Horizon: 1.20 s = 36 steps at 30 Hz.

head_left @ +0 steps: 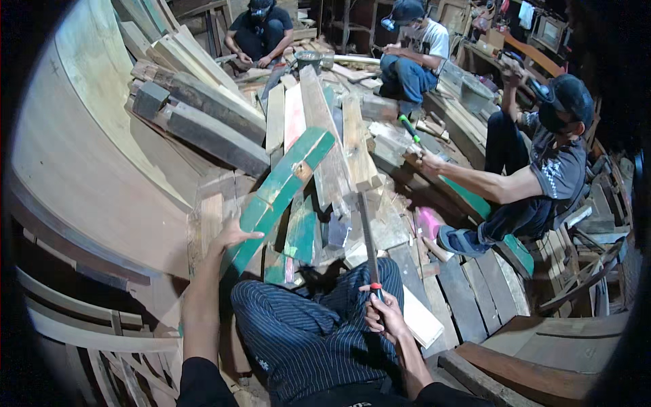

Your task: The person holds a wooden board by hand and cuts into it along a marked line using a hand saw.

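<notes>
Green-painted wood, a long plank point(283, 188), slants up and away from the left hand point(232, 235), whose thumb spreads across its face – how far the other fingers wrap under, I cannot tell. Fingers of the right hand point(384, 315) close around the red-and-black handle of a long, file-like tool point(370, 237) pointing ahead of them; good control calls for a steady plank and left fingertips well clear of the tool.
</notes>
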Available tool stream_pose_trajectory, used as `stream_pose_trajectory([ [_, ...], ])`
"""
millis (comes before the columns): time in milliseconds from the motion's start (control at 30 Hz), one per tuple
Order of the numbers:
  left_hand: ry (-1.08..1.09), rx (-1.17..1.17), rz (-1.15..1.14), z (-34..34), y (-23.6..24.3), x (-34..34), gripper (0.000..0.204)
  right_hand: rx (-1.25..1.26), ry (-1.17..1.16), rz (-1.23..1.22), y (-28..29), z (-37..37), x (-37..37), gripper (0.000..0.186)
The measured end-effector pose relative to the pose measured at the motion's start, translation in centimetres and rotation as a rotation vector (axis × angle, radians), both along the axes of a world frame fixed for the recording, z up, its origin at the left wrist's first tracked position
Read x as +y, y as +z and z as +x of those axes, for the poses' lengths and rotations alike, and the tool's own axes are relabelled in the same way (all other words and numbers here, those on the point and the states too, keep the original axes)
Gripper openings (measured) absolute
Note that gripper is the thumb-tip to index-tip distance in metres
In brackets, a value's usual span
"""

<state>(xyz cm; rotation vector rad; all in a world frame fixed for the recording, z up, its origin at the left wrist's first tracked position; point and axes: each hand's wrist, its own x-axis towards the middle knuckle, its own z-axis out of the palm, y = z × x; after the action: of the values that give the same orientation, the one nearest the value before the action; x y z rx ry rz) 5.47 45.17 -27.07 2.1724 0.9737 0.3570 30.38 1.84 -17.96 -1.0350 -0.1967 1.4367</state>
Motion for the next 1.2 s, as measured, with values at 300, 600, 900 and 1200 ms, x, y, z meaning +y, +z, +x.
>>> stream_pose_trajectory([
  [300, 0.029, -0.081, -0.025, 0.4, -2.6, 0.4, 0.111, -0.019, -0.004, -0.072, -4.9, -2.0, -3.2, 0.026],
  [600, 0.012, -0.242, 0.036, 2.4, 2.2, -3.6, 0.099, -0.259, 0.026, -0.090, -3.7, -1.6, -3.6, 0.022],
  [900, 0.110, 0.010, 0.094, 1.5, 2.7, -4.7, 0.101, -0.260, 0.071, -0.052, -4.5, -1.9, -3.5, 0.028],
  [1200, 0.068, 0.126, 0.034, 2.0, 4.7, -8.5, 0.098, -0.249, 0.001, -0.100, -3.5, -1.5, -3.9, 0.021],
])
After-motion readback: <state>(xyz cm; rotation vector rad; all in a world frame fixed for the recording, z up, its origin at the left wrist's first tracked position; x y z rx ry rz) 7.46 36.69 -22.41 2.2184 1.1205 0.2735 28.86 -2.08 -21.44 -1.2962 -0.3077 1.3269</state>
